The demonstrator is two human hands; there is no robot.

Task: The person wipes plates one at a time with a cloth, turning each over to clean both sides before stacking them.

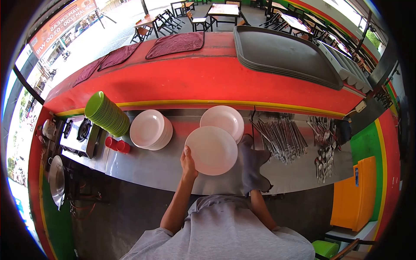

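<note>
My left hand (pixel 188 161) grips the left edge of a round white plate (pixel 211 151), which is held up above the steel counter (pixel 186 184). A dark grey cloth (pixel 253 164) hangs over my right hand at the plate's right side, hiding the fingers. Just behind the held plate, other white plates (pixel 225 118) rest on the counter. To the left stands a taller stack of white plates (pixel 149 129). Right of the cloth lies a pile of wrapped utensils (pixel 284 138), with loose spoons and forks (pixel 324 160) farther right.
A leaning stack of green plates (pixel 106 113), red cups (pixel 117 145) and a stove (pixel 80 134) are on the left. Black trays (pixel 281 54) and maroon cloths (pixel 175 44) lie on the red ledge (pixel 164 82). An orange container (pixel 355 195) stands at right.
</note>
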